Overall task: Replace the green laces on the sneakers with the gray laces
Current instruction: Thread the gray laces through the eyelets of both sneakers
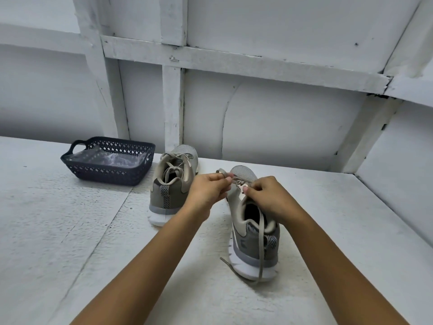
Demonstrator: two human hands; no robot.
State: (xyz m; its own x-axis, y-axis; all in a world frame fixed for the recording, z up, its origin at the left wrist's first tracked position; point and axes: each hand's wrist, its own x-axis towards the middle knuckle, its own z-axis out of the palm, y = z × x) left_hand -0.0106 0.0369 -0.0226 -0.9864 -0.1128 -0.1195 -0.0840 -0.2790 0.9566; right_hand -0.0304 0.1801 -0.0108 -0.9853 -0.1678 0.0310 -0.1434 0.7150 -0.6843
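1. Pinching the gray lace over the near sneaker on the table, left hand and right hand both grip it.
2. Tugging unevenly could leave one end short.

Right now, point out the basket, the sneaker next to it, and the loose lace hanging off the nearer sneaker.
basket (110, 175): head view, front lattice wall.
far sneaker (166, 194): head view, patterned heel tab.
loose lace (260, 245): head view, the hanging vertical stretch.

Bare forearms, bare left hand and right hand — nails short.
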